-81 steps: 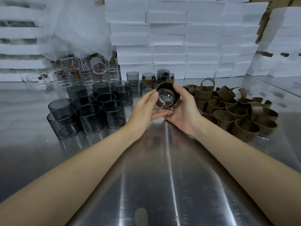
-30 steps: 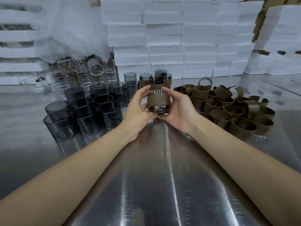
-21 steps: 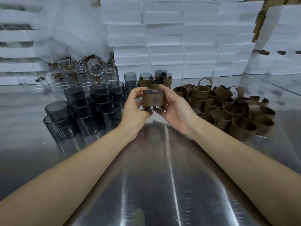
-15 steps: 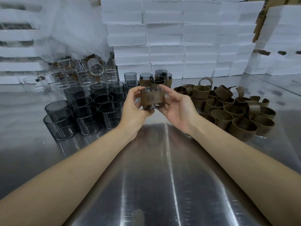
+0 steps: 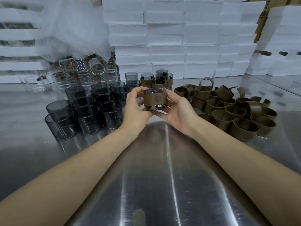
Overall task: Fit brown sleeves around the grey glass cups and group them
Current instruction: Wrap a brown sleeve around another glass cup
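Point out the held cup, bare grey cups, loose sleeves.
held cup (image 5: 157,99): head view, emblem on its sleeve.
bare grey cups (image 5: 110,115): head view, a front cup's wall.
loose sleeves (image 5: 241,135): head view, nearest one's wall.

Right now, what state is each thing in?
Held cup: sleeve on, upright, off the table.
Left hand: fingers grip held cup.
Right hand: fingers grip held cup.
Grey cups: bare, upright, clustered left.
Sleeved cups: upright, grouped at back.
Loose sleeves: empty, piled right.
Clear glasses: back left, one lying on its side.
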`<state>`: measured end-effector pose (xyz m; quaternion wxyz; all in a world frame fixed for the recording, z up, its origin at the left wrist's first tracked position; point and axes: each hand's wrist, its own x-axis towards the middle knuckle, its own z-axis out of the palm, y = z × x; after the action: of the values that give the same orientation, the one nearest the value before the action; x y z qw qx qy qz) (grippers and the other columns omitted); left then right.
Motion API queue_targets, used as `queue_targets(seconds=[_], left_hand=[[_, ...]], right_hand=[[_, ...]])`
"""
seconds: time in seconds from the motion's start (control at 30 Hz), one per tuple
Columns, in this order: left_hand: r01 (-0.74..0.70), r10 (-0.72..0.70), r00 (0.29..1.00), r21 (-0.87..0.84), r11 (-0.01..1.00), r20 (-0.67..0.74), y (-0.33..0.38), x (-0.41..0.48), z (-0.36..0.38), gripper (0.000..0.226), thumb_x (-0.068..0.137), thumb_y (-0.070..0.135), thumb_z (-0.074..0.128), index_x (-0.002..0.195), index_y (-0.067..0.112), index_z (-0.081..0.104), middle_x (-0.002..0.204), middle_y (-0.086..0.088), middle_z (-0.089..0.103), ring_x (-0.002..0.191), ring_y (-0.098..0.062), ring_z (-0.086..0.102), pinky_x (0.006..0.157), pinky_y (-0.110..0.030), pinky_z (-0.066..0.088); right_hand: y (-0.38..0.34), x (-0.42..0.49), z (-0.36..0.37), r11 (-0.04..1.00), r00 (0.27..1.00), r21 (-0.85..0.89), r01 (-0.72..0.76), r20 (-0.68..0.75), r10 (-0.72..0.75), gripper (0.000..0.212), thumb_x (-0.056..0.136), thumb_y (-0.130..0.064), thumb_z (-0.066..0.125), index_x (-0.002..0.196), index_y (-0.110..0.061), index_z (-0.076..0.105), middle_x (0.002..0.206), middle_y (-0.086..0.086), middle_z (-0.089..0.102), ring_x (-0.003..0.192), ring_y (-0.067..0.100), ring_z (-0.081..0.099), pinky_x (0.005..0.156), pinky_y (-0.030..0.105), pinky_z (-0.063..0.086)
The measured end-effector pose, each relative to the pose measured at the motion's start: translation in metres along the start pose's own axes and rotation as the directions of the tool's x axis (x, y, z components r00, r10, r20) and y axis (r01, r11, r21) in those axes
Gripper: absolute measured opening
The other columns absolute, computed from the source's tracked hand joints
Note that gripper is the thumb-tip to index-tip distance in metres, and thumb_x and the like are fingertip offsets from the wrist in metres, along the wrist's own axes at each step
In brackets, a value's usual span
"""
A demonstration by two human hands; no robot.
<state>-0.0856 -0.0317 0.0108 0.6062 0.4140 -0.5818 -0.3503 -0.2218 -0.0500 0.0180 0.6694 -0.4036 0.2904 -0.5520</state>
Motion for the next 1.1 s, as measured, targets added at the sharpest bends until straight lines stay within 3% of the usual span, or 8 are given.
queue_targets(seconds=[0.13, 0.27, 0.43, 0.67, 0.77, 0.9, 1.03, 1.1], left_hand=[[0.041, -0.041, 0.999, 0.016, 0.999, 0.001, -0.002, 0.0, -0.001, 0.067, 0.07, -0.024, 0.066, 0.116, 0.022, 0.05, 0.132, -0.013, 0.046, 0.114, -0.021, 0.057, 0.077, -0.017, 0.052], [0.08, -0.08, 0.997, 0.032, 0.996, -0.007, -0.006, 0.003, -0.001, 0.069, 0.07, -0.027, 0.061, 0.118, 0.022, 0.052, 0.129, -0.014, 0.048, 0.113, -0.023, 0.058, 0.077, -0.023, 0.054], [0.135, -0.141, 0.985, 0.06, 0.989, 0.104, -0.01, 0.004, -0.001, 0.073, 0.073, -0.029, 0.056, 0.129, 0.017, 0.055, 0.107, 0.012, 0.058, 0.098, -0.002, 0.059, 0.064, -0.011, 0.051], [0.0, -0.016, 0.998, 0.276, 0.961, 0.054, -0.007, 0.003, -0.002, 0.067, 0.079, -0.024, 0.042, 0.132, 0.013, 0.058, 0.146, -0.001, 0.047, 0.133, -0.009, 0.041, 0.104, -0.014, 0.034], [-0.226, 0.198, 0.974, 0.541, 0.81, 0.111, -0.004, -0.002, -0.001, 0.058, 0.076, -0.02, 0.045, 0.118, 0.014, 0.066, 0.137, 0.0, 0.054, 0.13, -0.014, 0.045, 0.11, -0.023, 0.028], [-0.392, 0.316, 0.913, 0.764, 0.512, 0.257, -0.004, -0.006, 0.003, 0.045, 0.079, -0.009, 0.052, 0.113, 0.015, 0.069, 0.127, 0.003, 0.06, 0.121, -0.018, 0.05, 0.098, -0.025, 0.022], [-0.358, 0.284, 0.926, 0.813, 0.46, 0.247, -0.004, -0.005, -0.001, 0.042, 0.083, 0.0, 0.053, 0.12, 0.016, 0.065, 0.133, 0.003, 0.055, 0.125, -0.017, 0.047, 0.1, -0.025, 0.02], [-0.347, 0.228, 0.932, 0.874, 0.34, 0.281, -0.005, -0.004, -0.004, 0.044, 0.086, 0.006, 0.052, 0.128, 0.019, 0.059, 0.143, 0.002, 0.046, 0.134, -0.017, 0.038, 0.107, -0.028, 0.013]], right_hand=[[0.001, 0.0, 0.004, 0.997, 0.999, -0.077, -0.028, -0.017, 0.027, 0.034, 0.1, -0.028, 0.047, 0.126, -0.009, 0.059, 0.112, 0.013, 0.065, 0.118, 0.032, 0.058, 0.095, 0.044, 0.053], [0.005, -0.001, 0.006, 0.878, 0.995, -0.476, 0.04, -0.063, -0.079, 0.049, 0.087, -0.031, 0.07, 0.129, -0.012, 0.054, 0.118, 0.004, 0.066, 0.113, 0.018, 0.06, 0.106, 0.037, 0.042], [0.004, 0.001, -0.002, 0.742, 0.962, -0.668, 0.046, -0.17, -0.213, 0.069, 0.073, -0.018, 0.084, 0.13, -0.017, 0.047, 0.121, 0.004, 0.063, 0.112, 0.017, 0.061, 0.098, 0.03, 0.047], [0.004, -0.001, 0.0, 0.333, 0.879, -0.938, 0.093, -0.079, -0.47, 0.05, 0.089, -0.021, 0.061, 0.137, -0.017, 0.046, 0.133, 0.004, 0.047, 0.127, 0.02, 0.037, 0.109, 0.035, 0.032], [0.0, -0.004, 0.002, 0.369, 0.842, -0.914, 0.168, -0.062, -0.536, 0.012, 0.091, -0.02, 0.052, 0.097, -0.02, 0.062, 0.09, -0.003, 0.061, 0.091, 0.019, 0.058, 0.086, 0.043, 0.051], [0.005, -0.005, -0.002, 0.254, 0.916, -0.961, 0.104, -0.007, -0.401, 0.037, 0.097, -0.032, 0.041, 0.067, -0.025, 0.061, 0.064, -0.003, 0.062, 0.069, 0.017, 0.061, 0.075, 0.041, 0.053], [0.012, 0.001, -0.005, 0.277, 0.964, -0.957, 0.089, 0.013, -0.264, 0.034, 0.101, -0.033, 0.037, 0.122, -0.027, 0.064, 0.125, 0.0, 0.065, 0.119, 0.018, 0.055, 0.098, 0.024, 0.037], [0.011, 0.004, -0.008, 0.262, 0.977, -0.962, 0.076, 0.02, -0.212, 0.038, 0.101, -0.034, 0.038, 0.132, -0.026, 0.058, 0.127, -0.003, 0.062, 0.124, 0.017, 0.051, 0.093, 0.022, 0.034]])
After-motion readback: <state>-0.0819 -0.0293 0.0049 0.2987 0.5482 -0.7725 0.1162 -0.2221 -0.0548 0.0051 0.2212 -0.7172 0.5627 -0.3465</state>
